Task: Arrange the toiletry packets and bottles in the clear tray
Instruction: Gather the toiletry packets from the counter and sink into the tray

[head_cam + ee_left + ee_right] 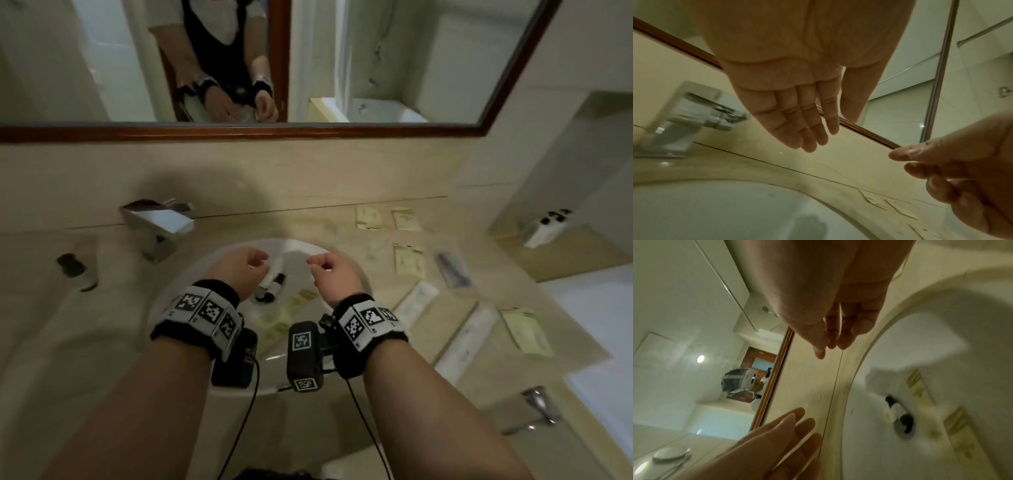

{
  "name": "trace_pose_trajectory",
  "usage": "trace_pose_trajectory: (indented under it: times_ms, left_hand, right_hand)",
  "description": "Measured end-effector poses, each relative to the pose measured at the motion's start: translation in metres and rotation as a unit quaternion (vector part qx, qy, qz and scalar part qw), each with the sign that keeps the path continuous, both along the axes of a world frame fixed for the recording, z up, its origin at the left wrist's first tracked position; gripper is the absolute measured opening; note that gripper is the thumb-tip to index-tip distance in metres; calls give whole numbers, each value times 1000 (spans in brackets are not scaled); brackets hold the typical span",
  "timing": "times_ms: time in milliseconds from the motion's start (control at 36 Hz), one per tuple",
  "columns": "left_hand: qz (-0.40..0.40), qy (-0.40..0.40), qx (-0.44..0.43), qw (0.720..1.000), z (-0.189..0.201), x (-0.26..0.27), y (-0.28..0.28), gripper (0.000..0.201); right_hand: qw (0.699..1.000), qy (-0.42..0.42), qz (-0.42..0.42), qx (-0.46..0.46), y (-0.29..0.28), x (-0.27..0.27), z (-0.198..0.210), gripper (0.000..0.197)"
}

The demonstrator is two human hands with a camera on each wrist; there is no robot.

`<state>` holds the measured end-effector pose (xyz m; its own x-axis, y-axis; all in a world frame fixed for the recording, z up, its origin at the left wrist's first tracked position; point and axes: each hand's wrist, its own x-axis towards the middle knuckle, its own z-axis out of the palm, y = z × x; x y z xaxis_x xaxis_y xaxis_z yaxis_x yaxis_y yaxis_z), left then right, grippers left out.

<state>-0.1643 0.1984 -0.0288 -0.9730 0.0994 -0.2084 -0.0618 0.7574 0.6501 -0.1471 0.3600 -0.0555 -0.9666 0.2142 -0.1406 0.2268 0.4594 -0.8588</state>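
Observation:
My left hand (251,260) and right hand (320,263) hover side by side over the white sink (294,245), and neither holds anything. The left wrist view shows the left hand's fingers (809,138) nearly straight. My right hand (830,344) has loosely bent fingers. A small black-capped bottle (278,281) lies at the drain (904,428), with yellowish packets (303,297) beside it in the basin. More packets (409,260) and long white sachets (419,301) lie scattered on the counter to the right. Another small bottle (73,270) lies on the left counter. I cannot make out a clear tray.
A chrome faucet (157,222) stands at the back left of the basin. A wood-framed mirror (239,132) runs along the wall above. A white wall unit (544,228) sits at the far right, and a chrome fitting (537,401) juts out near the counter's front right.

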Motion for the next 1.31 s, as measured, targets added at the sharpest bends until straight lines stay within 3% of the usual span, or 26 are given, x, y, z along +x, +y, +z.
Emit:
trace_pose_trajectory:
  times_ms: [278,500,639,806,1000,1194,1305]
  left_hand:
    - [-72,-16,-29,997,-12,-8,112,36]
    - [-149,-30,-36,988,-28,-21,193,34]
    - [-201,-45,-18,978,-37,-23,249,30]
    - [-266,-39,-53,962,-38,-27,292,36]
    - [-281,-33,-54,958,-45,-24,308,36]
    - [-262,-40,-17,964,-51,-20,296,33]
    - [-235,-43,0,971,-47,-20,286,34]
  right_hand:
    - [990,-43,-133,6,117,17,-26,23]
    - [949,-153,-257,100,202,48,-45,36]
    - [912,-174,-336,158,256,67,-55,44]
    - [892,-256,-296,225,315,90,-81,59]
    - [892,-240,-259,281,326,98,-87,47]
    - [887,-273,-317,197,326,79,-65,38]
    - [916,-166,-331,152,315,65,-35,34]
